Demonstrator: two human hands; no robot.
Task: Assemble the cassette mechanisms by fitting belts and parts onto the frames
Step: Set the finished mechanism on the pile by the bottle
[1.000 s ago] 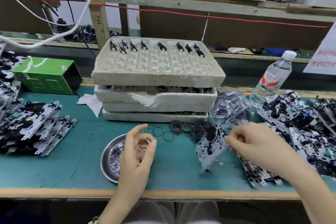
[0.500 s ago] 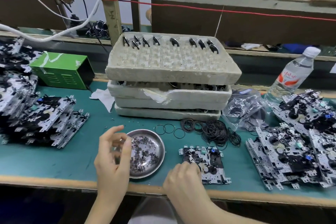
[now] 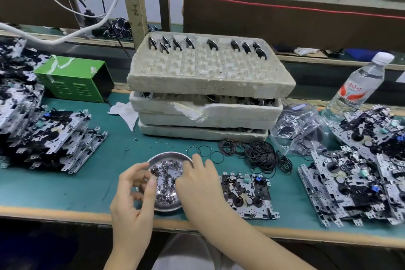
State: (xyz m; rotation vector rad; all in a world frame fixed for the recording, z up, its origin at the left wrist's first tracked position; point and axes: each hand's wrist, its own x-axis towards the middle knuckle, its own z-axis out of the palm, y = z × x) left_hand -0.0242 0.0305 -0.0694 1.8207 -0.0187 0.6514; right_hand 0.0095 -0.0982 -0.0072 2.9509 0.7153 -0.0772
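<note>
My left hand (image 3: 133, 197) hovers at the left rim of a round metal dish (image 3: 169, 155) of tiny black washers, fingers curled and thumb close to the index finger. Whether it pinches anything is too small to see. My right hand (image 3: 198, 184) reaches across into the dish, its fingertips down among the washers. One cassette frame (image 3: 248, 196) lies flat just right of that hand, near the front edge. A pile of black rubber belts (image 3: 259, 155) lies behind the frame, with a few single belts (image 3: 205, 152) beside the dish.
Stacked foam trays (image 3: 208, 76) with black flywheels stand at centre back. Piles of cassette mechanisms fill the left (image 3: 43, 136) and right (image 3: 352, 184) of the bench. A green box (image 3: 74, 81), a plastic bag of parts (image 3: 300, 125) and a water bottle (image 3: 359, 87) stand behind them.
My right hand set the cassette frame flat on the bench, let it go and moved left into the dish. My left hand stayed at the dish's left side.
</note>
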